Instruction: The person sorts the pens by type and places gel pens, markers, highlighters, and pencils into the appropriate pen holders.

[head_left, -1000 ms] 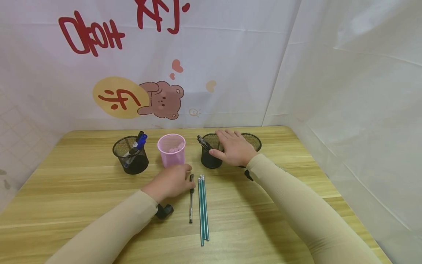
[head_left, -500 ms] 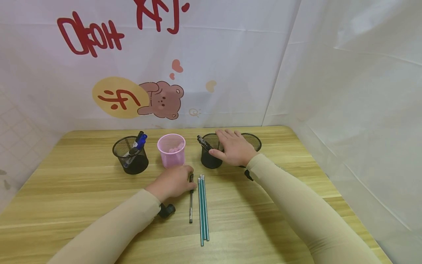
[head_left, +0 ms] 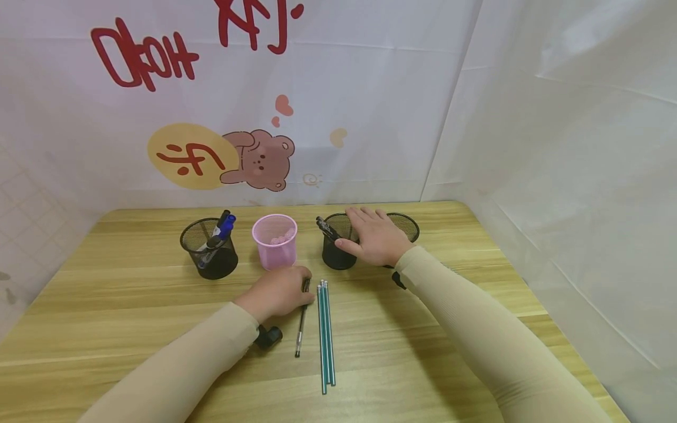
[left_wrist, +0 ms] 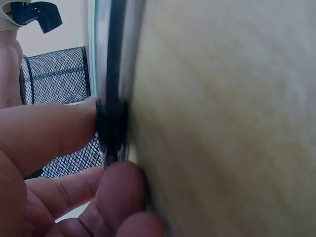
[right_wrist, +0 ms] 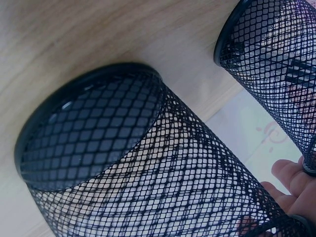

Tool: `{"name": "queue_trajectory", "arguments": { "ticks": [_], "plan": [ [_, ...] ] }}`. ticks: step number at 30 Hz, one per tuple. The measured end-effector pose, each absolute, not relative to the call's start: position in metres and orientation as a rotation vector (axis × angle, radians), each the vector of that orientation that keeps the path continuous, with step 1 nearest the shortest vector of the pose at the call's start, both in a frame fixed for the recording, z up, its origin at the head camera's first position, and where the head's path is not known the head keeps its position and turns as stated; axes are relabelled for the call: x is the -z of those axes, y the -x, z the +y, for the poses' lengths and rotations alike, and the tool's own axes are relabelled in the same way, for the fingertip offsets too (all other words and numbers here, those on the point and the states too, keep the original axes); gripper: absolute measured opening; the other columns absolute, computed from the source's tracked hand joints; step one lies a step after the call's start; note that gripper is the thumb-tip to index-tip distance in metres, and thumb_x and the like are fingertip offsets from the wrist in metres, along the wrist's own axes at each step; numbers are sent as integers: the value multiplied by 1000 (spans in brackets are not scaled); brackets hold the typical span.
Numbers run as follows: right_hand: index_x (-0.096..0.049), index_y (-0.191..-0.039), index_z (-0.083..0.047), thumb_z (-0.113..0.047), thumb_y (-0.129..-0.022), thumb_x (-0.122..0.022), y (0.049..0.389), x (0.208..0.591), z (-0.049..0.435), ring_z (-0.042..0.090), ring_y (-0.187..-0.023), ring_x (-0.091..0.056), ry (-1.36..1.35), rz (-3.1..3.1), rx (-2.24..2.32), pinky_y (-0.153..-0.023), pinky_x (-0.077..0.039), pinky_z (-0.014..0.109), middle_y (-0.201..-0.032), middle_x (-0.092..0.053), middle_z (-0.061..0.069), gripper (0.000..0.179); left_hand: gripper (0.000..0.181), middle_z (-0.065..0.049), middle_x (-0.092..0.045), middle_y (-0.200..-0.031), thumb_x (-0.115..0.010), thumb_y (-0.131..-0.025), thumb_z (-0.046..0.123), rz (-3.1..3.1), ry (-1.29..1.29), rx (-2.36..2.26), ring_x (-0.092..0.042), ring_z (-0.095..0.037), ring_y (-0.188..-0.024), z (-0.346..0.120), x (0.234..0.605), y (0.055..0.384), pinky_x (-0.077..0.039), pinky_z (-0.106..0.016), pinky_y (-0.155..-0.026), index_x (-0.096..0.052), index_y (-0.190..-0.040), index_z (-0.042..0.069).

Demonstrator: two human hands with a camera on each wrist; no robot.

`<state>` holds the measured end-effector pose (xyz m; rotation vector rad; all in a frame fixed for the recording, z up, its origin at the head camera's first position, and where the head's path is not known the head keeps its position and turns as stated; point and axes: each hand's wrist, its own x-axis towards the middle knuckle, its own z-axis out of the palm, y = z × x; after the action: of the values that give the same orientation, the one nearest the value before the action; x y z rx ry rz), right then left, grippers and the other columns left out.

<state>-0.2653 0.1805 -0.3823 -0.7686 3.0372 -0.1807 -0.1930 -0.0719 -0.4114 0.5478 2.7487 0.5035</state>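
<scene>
My left hand (head_left: 280, 291) is low over the table, pinching a black gel pen with a clear barrel (head_left: 301, 332) between thumb and fingers near its capped end. The left wrist view shows the pen (left_wrist: 113, 121) close up against the fingers, near the wood. My right hand (head_left: 378, 235) lies with fairly straight fingers across the gap between two black mesh pen holders, its fingers at the rim of the nearer-to-centre holder (head_left: 338, 257), which has black pens (head_left: 328, 228) in it. The right-hand mesh holder (right_wrist: 163, 168) is partly hidden by that hand in the head view.
Several green pencils (head_left: 325, 338) lie side by side just right of the pen. A pink cup (head_left: 277, 255) with pink bits inside stands behind the left hand. Further left, another black mesh holder (head_left: 221, 264) holds markers (head_left: 226, 226). A white printed curtain (head_left: 370, 117) hangs behind the table.
The left hand has moved slightly right and toward me and taken hold of the pen, whose lower end has swung left. The right hand has not moved.
</scene>
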Motion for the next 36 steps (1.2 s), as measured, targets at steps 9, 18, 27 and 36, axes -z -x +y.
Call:
{"name": "queue_trajectory", "arguments": {
  "ticks": [9, 18, 27, 36],
  "plan": [
    [-25, -167, -8, -76, -102, -35, 265, 383, 181, 35, -160, -29, 772, 3042, 181, -132, -18, 60, -173, -31, 11, 95, 51, -9, -75, -121, -77, -95, 30, 2741, -545, -487, -68, -21, -99, -72, 413, 194, -56, -49, -104, -65, -139, 8],
    [-25, -167, -7, -76, -101, -35, 266, 383, 181, 34, -160, -29, 776, 3041, 179, -132, -18, 59, -173, -31, 11, 96, 47, -9, -75, -118, -75, -95, 25, 2734, -539, -510, -67, -22, -98, -73, 413, 195, -56, -49, -103, -65, -137, 7],
    [-25, -167, -9, -76, -101, -35, 267, 385, 181, 32, -160, -29, 778, 3047, 166, -132, -18, 57, -172, -32, 10, 94, 45, -8, -74, -123, -74, -94, 23, 2736, -523, -573, -67, -22, -100, -73, 414, 194, -56, -49, -104, -66, -135, 9],
    [-24, -168, -10, -76, -101, -35, 268, 386, 181, 32, -161, -29, 769, 3046, 158, -132, -18, 57, -173, -31, 10, 95, 44, -7, -70, -110, -73, -94, 21, 2725, -486, -689, -63, -22, -89, -72, 412, 195, -58, -41, -84, -64, -136, 11]
  ]
}}
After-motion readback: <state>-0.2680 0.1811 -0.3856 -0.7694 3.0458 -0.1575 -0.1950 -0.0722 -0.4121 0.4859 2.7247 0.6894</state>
